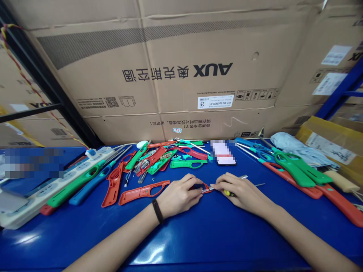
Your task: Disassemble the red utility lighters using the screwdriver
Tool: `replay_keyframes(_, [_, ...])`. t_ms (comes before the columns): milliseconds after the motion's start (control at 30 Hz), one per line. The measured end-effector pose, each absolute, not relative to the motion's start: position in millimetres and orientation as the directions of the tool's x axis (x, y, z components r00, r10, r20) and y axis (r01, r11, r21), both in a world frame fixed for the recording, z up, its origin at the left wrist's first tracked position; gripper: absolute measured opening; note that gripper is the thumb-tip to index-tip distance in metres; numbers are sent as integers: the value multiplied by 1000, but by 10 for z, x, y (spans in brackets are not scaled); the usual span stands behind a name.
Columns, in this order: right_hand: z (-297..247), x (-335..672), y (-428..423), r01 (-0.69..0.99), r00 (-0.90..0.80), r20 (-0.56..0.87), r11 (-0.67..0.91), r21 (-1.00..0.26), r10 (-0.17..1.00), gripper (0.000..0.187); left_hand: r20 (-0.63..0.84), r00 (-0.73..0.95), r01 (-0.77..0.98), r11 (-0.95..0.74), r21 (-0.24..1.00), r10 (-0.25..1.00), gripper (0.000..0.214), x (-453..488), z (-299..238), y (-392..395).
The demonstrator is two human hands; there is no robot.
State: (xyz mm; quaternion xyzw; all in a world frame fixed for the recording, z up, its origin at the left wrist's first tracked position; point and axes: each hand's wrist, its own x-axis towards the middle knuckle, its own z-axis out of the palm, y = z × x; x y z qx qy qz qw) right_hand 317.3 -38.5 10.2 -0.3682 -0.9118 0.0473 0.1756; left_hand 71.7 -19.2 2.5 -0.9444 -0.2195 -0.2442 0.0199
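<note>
My left hand (185, 193), a black band at its wrist, is closed on a small red lighter shell (208, 186), mostly covered by the fingers. From the shell's right end, a metal tube (243, 176) runs under my right hand (238, 190). The right thumb and fingers pinch this tube close to the shell. Beneath the right palm shows a yellow and black handle (229, 193), perhaps a screwdriver's; whether the hand grips it is hidden. A thin metal rod (260, 184) sticks out to the right. Left of my hands lies an open red shell half (143, 192).
Red and green lighter shells (188, 164) and small parts are heaped behind my hands. A phone (223, 153) lies behind them too. Long lighters (296, 181) sit at right beside a folded umbrella (300, 149). At left, lighters (75, 183) lean by a power strip (45, 189).
</note>
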Motion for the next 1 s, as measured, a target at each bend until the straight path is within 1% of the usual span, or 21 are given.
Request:
replay_keyframes(67, [95, 3171, -375, 655, -675, 275, 728, -202, 684, 41, 462, 774, 468, -883, 42, 432, 22, 715, 24, -203])
replay_keyframes(167, [85, 3161, -365, 678, -662, 257, 709, -194, 704, 44, 442, 752, 505, -858, 89, 489, 23, 700, 2, -200])
replay_keyframes(300, [66, 3159, -355, 685, -654, 249, 699, -208, 715, 44, 400, 787, 462, -878, 122, 470, 21, 651, -10, -157])
replay_keyframes(367, [60, 3160, -353, 683, -649, 252, 696, -221, 718, 43, 401, 789, 442, -883, 158, 466, 21, 629, -11, -142])
replay_keyframes(600, [99, 3128, -335, 678, -621, 274, 679, -284, 734, 31, 525, 719, 373, -890, 262, 456, 17, 625, -53, -154])
replay_keyframes(733, [124, 3111, -308, 666, -621, 277, 680, -306, 733, 30, 531, 683, 353, -863, 361, 502, 13, 619, -45, -140])
replay_keyframes(867, [114, 3124, -303, 648, -646, 261, 697, -307, 717, 30, 509, 677, 348, -841, 415, 531, 9, 612, -23, -129])
replay_keyframes(1000, [75, 3145, -324, 642, -668, 269, 720, -265, 694, 34, 473, 706, 351, -841, 412, 526, 7, 623, 12, -138])
